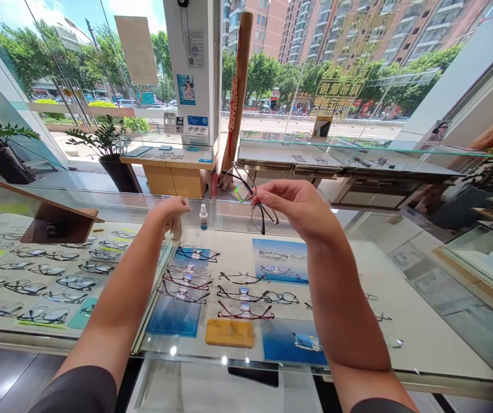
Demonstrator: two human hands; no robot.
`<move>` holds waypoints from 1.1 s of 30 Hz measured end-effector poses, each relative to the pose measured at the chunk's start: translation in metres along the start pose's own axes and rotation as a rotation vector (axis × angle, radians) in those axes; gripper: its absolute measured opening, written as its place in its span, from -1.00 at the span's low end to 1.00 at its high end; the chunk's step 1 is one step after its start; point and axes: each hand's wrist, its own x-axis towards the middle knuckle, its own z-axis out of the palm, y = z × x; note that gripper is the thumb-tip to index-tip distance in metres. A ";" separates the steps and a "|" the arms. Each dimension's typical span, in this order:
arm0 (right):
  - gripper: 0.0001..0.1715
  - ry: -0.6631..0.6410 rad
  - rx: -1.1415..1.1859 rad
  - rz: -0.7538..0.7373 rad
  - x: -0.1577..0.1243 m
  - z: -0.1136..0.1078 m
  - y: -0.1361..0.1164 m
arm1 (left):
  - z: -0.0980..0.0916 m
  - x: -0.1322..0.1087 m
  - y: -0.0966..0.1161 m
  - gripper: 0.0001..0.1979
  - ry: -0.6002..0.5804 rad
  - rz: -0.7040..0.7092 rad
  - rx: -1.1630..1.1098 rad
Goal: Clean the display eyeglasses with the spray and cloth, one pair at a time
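Note:
My right hand is raised over the glass counter, its thumb and fingers pinched on a pair of dark-framed eyeglasses. The glasses hang tilted, with a temple pointing up and left and a coloured sticker on a lens. To the left, my left hand is closed around a light beige cloth that hangs below its fingers. Between the hands, a small white bottle with a teal label stands upright on the counter.
Rows of eyeglasses lie in the display case under the glass, near a yellow case and blue mats. At the left is a brown wooden stand. Further back are other showcases and potted plants.

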 end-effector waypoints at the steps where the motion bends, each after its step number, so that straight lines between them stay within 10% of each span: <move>1: -0.68 0.000 0.008 0.000 0.000 0.000 0.000 | -0.001 -0.001 0.001 -0.85 -0.004 -0.010 0.020; 9: -0.70 0.022 0.039 0.016 0.001 0.003 0.000 | -0.033 -0.033 0.039 -0.41 0.173 0.191 -0.008; 20: -0.72 0.127 -0.011 -0.026 -0.004 0.009 -0.008 | -0.058 -0.158 0.124 -0.85 0.438 0.687 -0.587; 33: -0.68 0.444 -0.230 -0.059 -0.066 0.074 0.036 | 0.017 -0.218 0.148 -0.60 0.292 0.355 -0.411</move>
